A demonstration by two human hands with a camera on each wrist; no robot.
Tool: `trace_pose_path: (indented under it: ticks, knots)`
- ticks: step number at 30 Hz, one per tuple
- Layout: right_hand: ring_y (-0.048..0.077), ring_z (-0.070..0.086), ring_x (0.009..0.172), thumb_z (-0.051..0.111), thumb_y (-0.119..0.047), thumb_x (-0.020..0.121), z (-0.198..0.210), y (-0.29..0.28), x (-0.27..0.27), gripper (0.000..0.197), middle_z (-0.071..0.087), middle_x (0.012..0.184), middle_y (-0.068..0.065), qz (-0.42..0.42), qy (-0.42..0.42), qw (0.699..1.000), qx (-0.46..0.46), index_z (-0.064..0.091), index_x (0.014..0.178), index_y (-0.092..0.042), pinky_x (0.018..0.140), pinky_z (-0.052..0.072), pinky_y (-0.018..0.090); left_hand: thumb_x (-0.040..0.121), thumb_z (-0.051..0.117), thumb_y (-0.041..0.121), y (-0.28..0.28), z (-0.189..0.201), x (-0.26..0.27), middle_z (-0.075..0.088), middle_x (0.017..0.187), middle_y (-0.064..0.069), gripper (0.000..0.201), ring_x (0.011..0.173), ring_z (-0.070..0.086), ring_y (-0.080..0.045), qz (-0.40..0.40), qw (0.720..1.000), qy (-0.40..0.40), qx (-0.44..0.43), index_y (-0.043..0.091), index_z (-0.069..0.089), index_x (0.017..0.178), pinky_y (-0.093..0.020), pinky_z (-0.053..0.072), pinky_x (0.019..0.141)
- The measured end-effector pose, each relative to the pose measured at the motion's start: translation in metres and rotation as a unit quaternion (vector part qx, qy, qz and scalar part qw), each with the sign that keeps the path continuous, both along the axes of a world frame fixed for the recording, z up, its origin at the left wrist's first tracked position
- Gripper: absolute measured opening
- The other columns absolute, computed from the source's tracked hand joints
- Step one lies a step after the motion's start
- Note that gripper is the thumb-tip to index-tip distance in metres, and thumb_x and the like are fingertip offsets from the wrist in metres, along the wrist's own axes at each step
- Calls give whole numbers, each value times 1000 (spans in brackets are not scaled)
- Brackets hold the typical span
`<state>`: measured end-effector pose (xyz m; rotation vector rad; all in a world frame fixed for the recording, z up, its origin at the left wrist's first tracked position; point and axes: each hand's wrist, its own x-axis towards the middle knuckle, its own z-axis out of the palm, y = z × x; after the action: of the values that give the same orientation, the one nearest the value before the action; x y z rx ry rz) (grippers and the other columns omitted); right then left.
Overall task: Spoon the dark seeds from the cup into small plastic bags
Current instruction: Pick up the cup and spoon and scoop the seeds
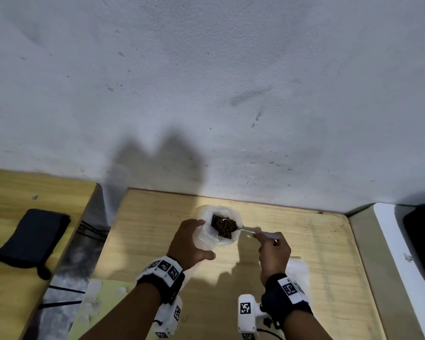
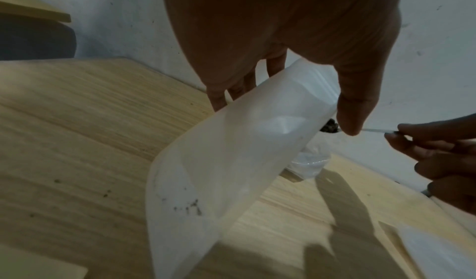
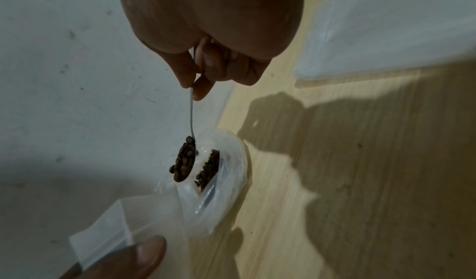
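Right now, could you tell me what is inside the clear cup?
The cup holds dark seeds; the loaded spoon hovers at its rim. The bag in the left hand hides its lower part.

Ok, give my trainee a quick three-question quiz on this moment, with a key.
1. True or false: the spoon is loaded with seeds.
2. Which hand holds the bag? A) left hand B) right hand C) neither
3. Fill in: the spoon's bowl hangs over the ___ that holds more seeds.

Key: 1 true. 2 A; its thumb and fingers pinch the bag by its top edge. 3 cup; the right hand pinches the spoon's handle.
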<state>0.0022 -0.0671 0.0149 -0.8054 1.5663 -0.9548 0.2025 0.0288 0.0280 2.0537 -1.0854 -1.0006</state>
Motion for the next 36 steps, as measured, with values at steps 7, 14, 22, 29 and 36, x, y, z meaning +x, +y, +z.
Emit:
trace_pose_path:
  ticks: [7,14,22,29,36]
  knots:
    - [18,40,55,73,-3,83,36,2,-8,17,55,75,15,47,-36,997,-57,57,76,1,58,34,30,52,92,28,0,1,-4,39,120,1,93,102,47,-12,20,1000,-2,-9,23,48,134,-21,40,85]
    - [12,42,55,77,-8,82,49,15,11,32,50,57,-7,181,50,969,-163,49,67,-8,57,36,26,52,93,29,-1,0,-7,40,117,2,92,104,48,-14,14,1000,2,-12,23,50,134,-21,39,85]
    - [7,45,52,78,-10,82,62,11,12,28,59,62,-3,168,80,957,-223,55,67,-17,52,37,17,54,92,26,-4,2,-6,42,116,2,88,99,48,-13,43,999,25,13,24,51,132,-21,40,82]
    - [12,38,41,73,-9,83,33,5,13,33,58,58,12,151,186,953,-188,47,65,-20,48,36,26,56,91,32,-6,-3,1,46,117,4,81,100,50,-11,78,994,70,32,29,53,128,-19,40,78]
    - [12,37,44,73,-16,85,8,9,20,42,44,51,-5,155,209,953,-153,39,61,-23,51,36,28,58,87,31,-11,-3,8,52,117,7,73,101,54,-12,87,990,97,45,34,56,123,-16,41,70]
